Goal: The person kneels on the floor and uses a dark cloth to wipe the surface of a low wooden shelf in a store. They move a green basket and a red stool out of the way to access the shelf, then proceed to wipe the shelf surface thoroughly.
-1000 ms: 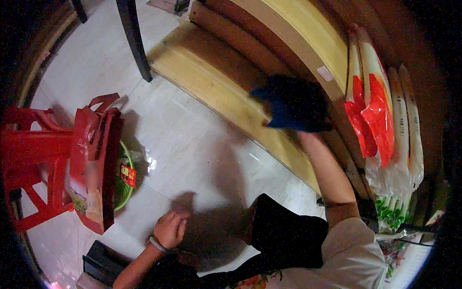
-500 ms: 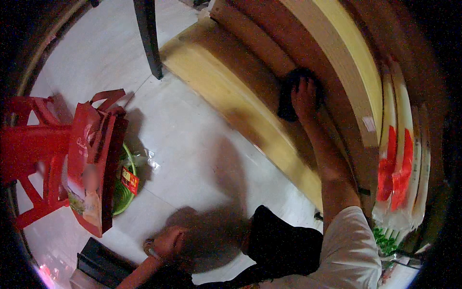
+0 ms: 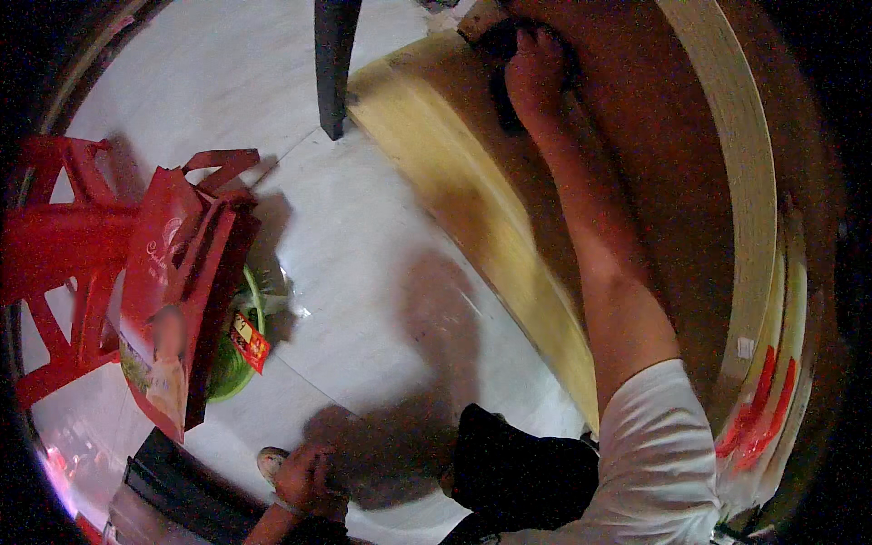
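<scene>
My right hand (image 3: pixel 536 77) is closed over a bunched dark cloth (image 3: pixel 510 54). It presses the cloth against the brown inner panel (image 3: pixel 627 118) of a wooden cabinet or shelf, near its far left end. Along the piece runs a pale yellow wooden edge (image 3: pixel 472 154). Low in the view my left hand (image 3: pixel 309 481) hangs by my dark-clad leg, apart from the wooden piece. Its fingers are partly in shadow and look loosely bent and apart, with nothing seen in them.
A red paper bag (image 3: pixel 173 300) stands by a red plastic stool (image 3: pixel 68 241), partly hiding a green basket (image 3: pixel 238 372). A dark furniture leg (image 3: pixel 334 68) meets the pale tiled floor (image 3: pixel 363 227). A dark box (image 3: pixel 182 481) lies lower left. Long red-and-white wrapped packs (image 3: pixel 772 400) stand at right.
My right hand has slid the cloth away from me and leftward along the brown panel. My left hand has shifted slightly lower. The whole view has also turned a little.
</scene>
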A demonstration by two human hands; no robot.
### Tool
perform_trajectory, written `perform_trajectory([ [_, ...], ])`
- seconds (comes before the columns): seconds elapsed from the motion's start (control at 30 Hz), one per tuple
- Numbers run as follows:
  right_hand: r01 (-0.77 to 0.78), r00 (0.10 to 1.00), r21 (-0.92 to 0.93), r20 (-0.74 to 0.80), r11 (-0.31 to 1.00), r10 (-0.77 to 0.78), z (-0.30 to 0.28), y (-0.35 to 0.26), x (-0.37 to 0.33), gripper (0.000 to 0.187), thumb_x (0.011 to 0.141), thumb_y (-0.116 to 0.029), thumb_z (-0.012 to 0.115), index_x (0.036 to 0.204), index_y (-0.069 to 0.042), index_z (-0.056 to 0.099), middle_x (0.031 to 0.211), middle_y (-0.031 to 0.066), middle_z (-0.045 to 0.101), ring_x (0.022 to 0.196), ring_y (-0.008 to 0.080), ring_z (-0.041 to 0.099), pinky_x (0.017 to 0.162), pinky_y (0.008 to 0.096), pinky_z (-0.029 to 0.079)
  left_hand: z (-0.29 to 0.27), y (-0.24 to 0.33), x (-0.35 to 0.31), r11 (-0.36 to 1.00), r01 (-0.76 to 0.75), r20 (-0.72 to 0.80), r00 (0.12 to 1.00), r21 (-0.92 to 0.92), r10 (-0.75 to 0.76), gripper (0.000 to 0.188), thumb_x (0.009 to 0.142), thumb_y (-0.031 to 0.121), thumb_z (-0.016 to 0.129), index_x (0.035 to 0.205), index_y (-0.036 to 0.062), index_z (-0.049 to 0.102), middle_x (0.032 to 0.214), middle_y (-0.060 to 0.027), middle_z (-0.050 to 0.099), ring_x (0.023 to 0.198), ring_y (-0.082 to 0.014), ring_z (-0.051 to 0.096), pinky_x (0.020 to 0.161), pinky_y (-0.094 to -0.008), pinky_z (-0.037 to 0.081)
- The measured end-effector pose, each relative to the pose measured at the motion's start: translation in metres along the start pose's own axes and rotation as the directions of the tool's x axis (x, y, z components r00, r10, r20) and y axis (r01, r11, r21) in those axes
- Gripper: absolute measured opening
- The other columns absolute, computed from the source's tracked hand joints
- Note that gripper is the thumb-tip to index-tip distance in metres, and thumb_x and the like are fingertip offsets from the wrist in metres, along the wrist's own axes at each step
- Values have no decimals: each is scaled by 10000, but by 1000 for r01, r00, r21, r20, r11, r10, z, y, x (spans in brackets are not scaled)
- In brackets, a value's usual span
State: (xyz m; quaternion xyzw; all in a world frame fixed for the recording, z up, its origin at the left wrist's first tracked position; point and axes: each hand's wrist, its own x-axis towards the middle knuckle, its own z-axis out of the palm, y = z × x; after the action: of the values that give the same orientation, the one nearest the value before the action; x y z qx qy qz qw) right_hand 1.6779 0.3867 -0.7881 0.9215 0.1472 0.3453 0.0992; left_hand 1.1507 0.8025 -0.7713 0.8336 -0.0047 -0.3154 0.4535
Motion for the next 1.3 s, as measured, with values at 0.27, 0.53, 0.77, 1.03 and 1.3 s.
perform_trajectory([
  [0.27, 14, 998, 113, 63, 994, -21, 45, -33, 31, 376, 802, -83, 522, 1171, -16, 548, 1154, 225, 546, 1046, 389, 527, 924, 475, 417, -4, 14, -5, 997, 82, -79, 993, -12, -82, 144, 866, 91, 553, 974, 68, 647, 885, -161, 635, 824, -350, 620, 718, -408, 503],
  [0.53, 170, 976, 260, 88, 950, -199, 68, -56, 78, 346, 890, -131, 376, 1184, -49, 540, 1215, 189, 536, 1101, 370, 508, 1005, 465, 365, 1, 12, -17, 994, 110, -113, 987, -15, -111, 142, 871, 89, 542, 971, 66, 639, 866, -162, 624, 810, -354, 610, 704, -409, 499],
  [0.77, 114, 993, 46, 7, 992, -115, 61, -8, 42, 417, 909, -127, 354, 1306, -49, 455, 1300, 194, 479, 1157, 350, 476, 1065, 450, 322, 13, -4, -14, 1000, 30, -88, 996, -3, -30, 152, 887, 121, 535, 989, 76, 639, 889, -154, 628, 819, -346, 613, 704, -409, 500],
  [1.03, 211, 978, 13, -10, 977, -210, -2, 7, 23, 434, 783, -9, 532, 1217, -10, 521, 1158, 234, 530, 1051, 411, 512, 912, 479, 428, 27, -8, -8, 999, -48, -96, 994, 26, 50, 147, 872, 81, 559, 1001, 75, 628, 897, -140, 638, 829, -324, 627, 720, -390, 508],
  [1.3, -136, 966, -15, 221, 991, 136, -53, 54, -105, 459, 818, -5, 518, 1274, -14, 472, 1204, 244, 500, 1111, 421, 476, 968, 503, 382, 24, -9, -5, 995, -99, -98, 990, 16, 100, 147, 882, 84, 542, 1005, 93, 623, 890, -138, 641, 818, -323, 628, 719, -389, 508],
])
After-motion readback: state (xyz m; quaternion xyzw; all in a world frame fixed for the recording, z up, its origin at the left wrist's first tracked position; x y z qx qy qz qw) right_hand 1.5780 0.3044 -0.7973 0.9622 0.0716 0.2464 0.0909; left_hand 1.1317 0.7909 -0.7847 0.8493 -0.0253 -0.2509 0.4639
